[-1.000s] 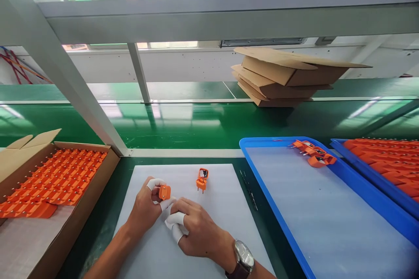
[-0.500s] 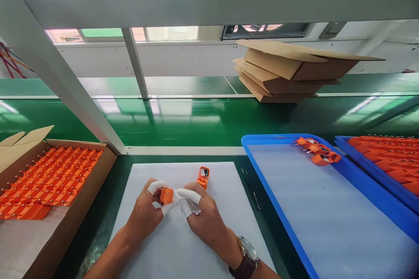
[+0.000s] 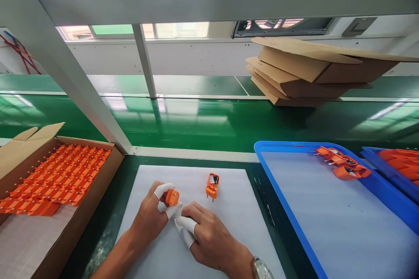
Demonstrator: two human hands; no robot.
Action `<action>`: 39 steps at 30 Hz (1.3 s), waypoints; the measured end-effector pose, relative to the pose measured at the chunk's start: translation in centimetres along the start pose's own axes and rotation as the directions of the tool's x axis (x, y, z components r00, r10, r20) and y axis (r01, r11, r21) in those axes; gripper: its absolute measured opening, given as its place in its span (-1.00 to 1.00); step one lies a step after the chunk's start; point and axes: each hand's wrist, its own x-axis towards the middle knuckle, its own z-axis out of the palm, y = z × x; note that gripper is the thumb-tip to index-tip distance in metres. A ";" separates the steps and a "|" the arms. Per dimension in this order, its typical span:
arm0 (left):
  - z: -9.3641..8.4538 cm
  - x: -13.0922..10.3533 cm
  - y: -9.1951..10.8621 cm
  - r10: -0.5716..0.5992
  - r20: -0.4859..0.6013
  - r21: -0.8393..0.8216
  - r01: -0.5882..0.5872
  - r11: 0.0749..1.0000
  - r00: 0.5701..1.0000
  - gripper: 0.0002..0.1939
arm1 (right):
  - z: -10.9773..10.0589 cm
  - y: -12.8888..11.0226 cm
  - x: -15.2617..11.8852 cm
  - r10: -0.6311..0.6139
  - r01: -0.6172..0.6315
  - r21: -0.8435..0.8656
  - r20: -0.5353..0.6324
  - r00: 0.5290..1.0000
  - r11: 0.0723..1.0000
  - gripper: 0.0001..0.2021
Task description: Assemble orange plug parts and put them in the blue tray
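Note:
My left hand [image 3: 151, 213], with white finger cots, is closed on an orange plug [image 3: 172, 198] and holds it above the white sheet [image 3: 144, 266]. Its end face with small metal spots shows; the fingers cover the rest. To the right of it, close by, my right hand [image 3: 209, 236] has thumb and fingers drawn together, also in white cots. Whether something white is pinched in them I cannot make out. An opened orange plug housing [image 3: 212, 187] lies on the sheet beyond my right hand, with dark parts inside and pins toward me.
At the left stands a cardboard box [image 3: 98, 178] with rows of orange plugs [image 3: 68, 174]. A blue tray [image 3: 288, 222] at the right holds several orange housings [image 3: 343, 163], with another blue tray [image 3: 376, 157] beyond. A thin dark tool [image 3: 266, 202] lies beside the sheet. Folded cartons [image 3: 304, 74] are stacked behind.
My right hand has drawn down and away from the plug, so a gap shows between the hands. My left hand still holds the plug. The view has shifted slightly left.

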 end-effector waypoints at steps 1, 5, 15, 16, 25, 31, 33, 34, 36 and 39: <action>-0.1 0.0 -0.1 0.015 -0.005 0.030 -0.015 0.999 1.000 -0.61 | 0.0 0.0 0.0 -0.003 0.003 -0.014 0.007 1.000 1.000 -0.75; -0.3 0.1 -0.6 0.053 0.005 0.091 -0.053 0.994 0.999 -0.50 | 0.3 -0.1 0.0 -0.024 0.025 -0.060 0.004 1.000 0.998 -0.75; -1.9 0.7 0.1 0.037 -0.075 0.062 -0.032 0.998 0.997 -0.67 | 1.0 0.0 -0.3 -0.004 0.015 -0.164 0.068 0.998 0.986 -0.76; -2.4 0.8 0.2 0.017 -0.155 0.045 -0.010 0.999 0.988 -0.67 | 1.0 0.0 -0.3 -0.001 0.012 -0.169 0.069 0.998 0.986 -0.76; -3.6 1.6 3.4 0.019 0.056 0.320 -0.036 0.947 0.998 -0.65 | 1.3 -0.1 -0.5 0.001 -0.001 -0.119 0.002 1.000 0.993 -0.68; -4.6 0.7 6.4 0.034 0.071 0.436 -0.062 0.898 0.997 -0.75 | 1.4 0.3 -0.4 0.035 -0.032 -0.069 0.049 0.998 0.997 -0.57; -7.2 -0.2 7.8 0.047 0.016 0.443 -0.049 0.895 0.999 -0.77 | 1.0 0.1 -0.2 0.052 -0.046 -0.064 0.092 0.994 0.997 -0.55; -9.0 -0.8 8.5 0.050 -0.027 0.445 -0.033 0.895 0.998 -0.75 | 0.8 0.0 -0.2 0.060 -0.054 -0.062 0.110 0.992 0.997 -0.54; -13.3 -2.1 9.5 0.057 -0.139 0.484 0.018 0.875 0.989 -0.71 | 0.6 -0.1 -0.1 0.074 -0.066 -0.064 0.135 0.988 0.996 -0.52; -20.0 -4.2 9.2 0.000 -0.293 0.598 0.183 0.781 0.956 -0.68 | 0.8 0.1 0.0 0.096 -0.085 -0.081 0.157 0.983 0.993 -0.51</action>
